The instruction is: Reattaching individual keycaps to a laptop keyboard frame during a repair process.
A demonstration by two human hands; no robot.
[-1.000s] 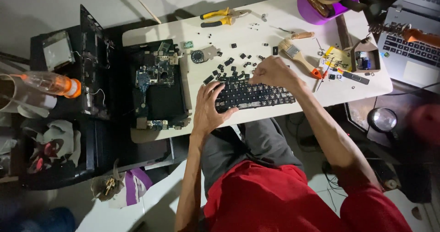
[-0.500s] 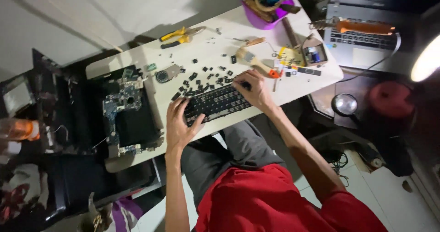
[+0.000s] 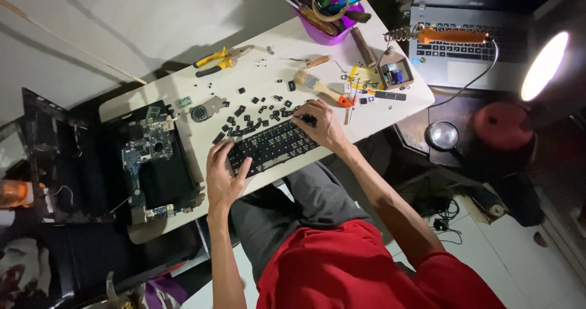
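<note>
Frame centre: left hand (image 3: 223,176) flat, pinning black laptop keyboard (image 3: 272,148) on white table (image 3: 268,71), right hand (image 3: 320,126) fingertips pinched on a top-right key; best pry gently, keyboard braced.

The scene is lit mainly by a lamp (image 3: 545,65) at the right edge, whose head is blown out to white glare. The white table (image 3: 274,59) is brightly lit, and short shadows are cast leftward. The floor and left side are left dim. Edges are bent by wide-angle distortion; detail is slightly soft throughout.
</note>
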